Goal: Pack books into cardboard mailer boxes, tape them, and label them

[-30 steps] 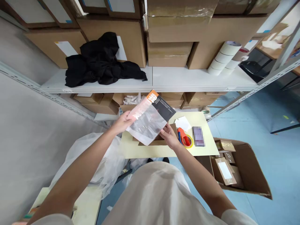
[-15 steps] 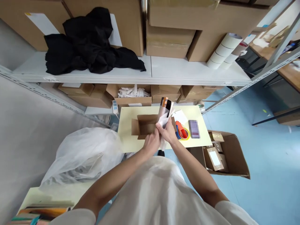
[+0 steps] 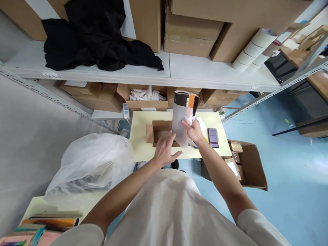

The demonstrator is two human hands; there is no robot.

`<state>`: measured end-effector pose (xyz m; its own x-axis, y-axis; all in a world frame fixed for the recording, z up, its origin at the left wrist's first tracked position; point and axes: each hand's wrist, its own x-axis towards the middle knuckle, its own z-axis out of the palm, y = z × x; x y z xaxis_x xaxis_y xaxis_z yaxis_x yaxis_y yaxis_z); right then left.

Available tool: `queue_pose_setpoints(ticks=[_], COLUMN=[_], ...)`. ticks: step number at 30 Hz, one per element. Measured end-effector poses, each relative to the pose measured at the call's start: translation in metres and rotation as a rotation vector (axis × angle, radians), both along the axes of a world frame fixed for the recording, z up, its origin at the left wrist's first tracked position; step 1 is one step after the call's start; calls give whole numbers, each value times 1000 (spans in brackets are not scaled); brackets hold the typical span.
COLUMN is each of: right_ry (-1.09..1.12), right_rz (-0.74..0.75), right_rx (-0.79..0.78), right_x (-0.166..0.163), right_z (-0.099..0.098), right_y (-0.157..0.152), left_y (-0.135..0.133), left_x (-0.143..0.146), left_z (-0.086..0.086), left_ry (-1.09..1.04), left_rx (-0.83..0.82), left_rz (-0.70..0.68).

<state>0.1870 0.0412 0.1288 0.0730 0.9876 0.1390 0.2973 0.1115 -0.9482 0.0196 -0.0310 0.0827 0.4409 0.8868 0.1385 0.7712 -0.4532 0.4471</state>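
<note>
A bent magazine [image 3: 180, 114] with a black and orange band at its top and a filmy plastic sleeve around it stands in front of me. My right hand [image 3: 193, 131] grips its right edge, thumb on the near face, with white crumpled film by the fingers. Fingers apart, my left hand [image 3: 165, 150] is just left of the magazine's lower end; whether its fingertips touch the sleeve I cannot tell. Behind that hand an open cardboard box [image 3: 149, 134] rests on the pale yellow table [image 3: 137, 150], partly hidden by the magazine.
A phone [image 3: 213, 137] lies at the table's right, with white paper [image 3: 201, 123] beside it. On the floor sits a large carton [image 3: 253, 167] of small boxes. A filmy plastic bag [image 3: 89, 164] bulges at left. Black cloth [image 3: 102, 44] and tape rolls [image 3: 253, 49] occupy the shelf.
The magazine has opened out from a tighter roll and now shows its broad face. My left hand has let go and spread its fingers; the right keeps its grip.
</note>
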Motion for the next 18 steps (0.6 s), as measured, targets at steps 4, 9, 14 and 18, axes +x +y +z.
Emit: queue_pose_setpoints(ticks=[4, 9, 14, 18], right_ry=[-22, -360, -883, -1153], right_rz=[138, 381, 646, 697], right_rx=[27, -42, -168, -274], right_x=[0, 1, -6, -27], right_z=[-8, -41, -56, -53], right_y=[19, 22, 11, 10], left_y=[18, 23, 21, 23], left_x=[-30, -35, -27, -23], left_z=[-24, -35, -34, -36], left_ry=[258, 455, 468, 462], left_rx=[-127, -274, -266, -294], left_rz=[-33, -58, -28, -14])
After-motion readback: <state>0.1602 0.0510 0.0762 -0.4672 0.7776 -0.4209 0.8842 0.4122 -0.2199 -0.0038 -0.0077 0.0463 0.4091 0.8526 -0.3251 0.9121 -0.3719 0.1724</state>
